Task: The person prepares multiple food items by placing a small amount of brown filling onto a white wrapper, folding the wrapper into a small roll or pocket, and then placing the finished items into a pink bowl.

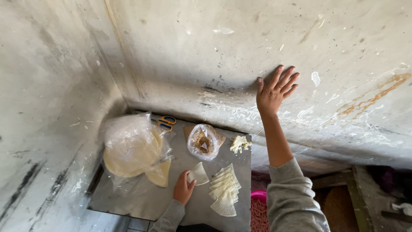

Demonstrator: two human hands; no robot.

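Wall (223,51): grey, stained; right hand (274,90) flat on it, fingers spread, holding nothing. Board (141,202): grey, in corner. Bag of round sheets (131,148), back left. Row of cut wedges (225,189), front right. Small bag of crumbs (202,141). Scissors (165,122), back edge. Single wedge (198,174), mid-board: left hand (183,189) pinches its edge, fingers part-closed.

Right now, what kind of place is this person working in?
Probably a rough home kitchen corner used for food prep. Stained concrete walls meet around a small grey board holding bagged round flatbreads and cut dough wedges. The left hand holds one wedge; the right hand leans on the wall.
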